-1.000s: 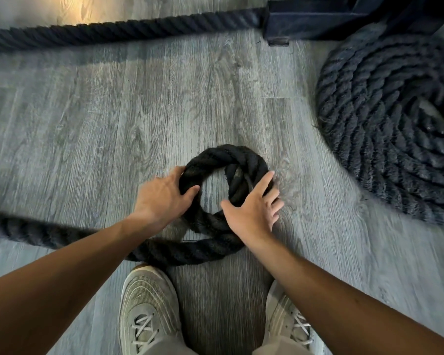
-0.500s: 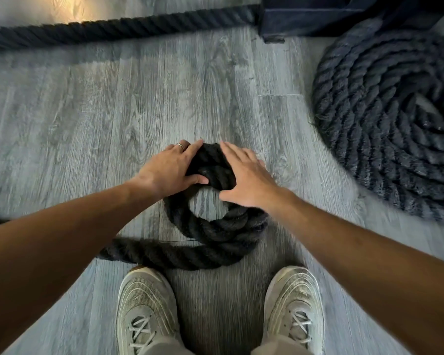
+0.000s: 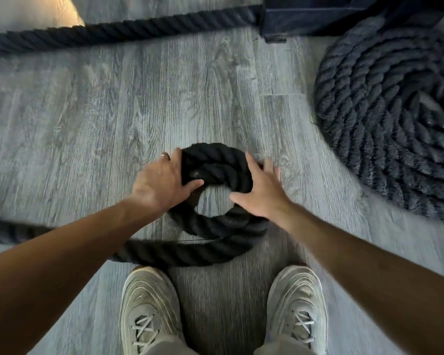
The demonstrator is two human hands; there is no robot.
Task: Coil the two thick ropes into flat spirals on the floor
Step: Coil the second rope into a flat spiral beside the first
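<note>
Grey wood-plank floor (image 3: 92, 119) under two hands working a small black rope coil at the centre of the frame.

Both hands sit on the small coil (image 3: 215, 226), which lies flat just above the two grey sneakers (image 3: 149, 311) at the bottom edge. At its left side the left hand (image 3: 164, 180), a ring on one finger, grips the rope with thumb hooked into the centre hole and fingers curled over the outer edge. On the right side the right hand (image 3: 262, 190) presses with fingers spread and fairly straight, thumb at the inner rim; motion blur makes its grip hard to judge. Loose rope trails from the coil to the left edge. A finished large spiral (image 3: 385, 119) fills the upper right, beside a dark frame base (image 3: 318, 14), from which a straight rope (image 3: 113, 32) runs to the upper left.
</note>
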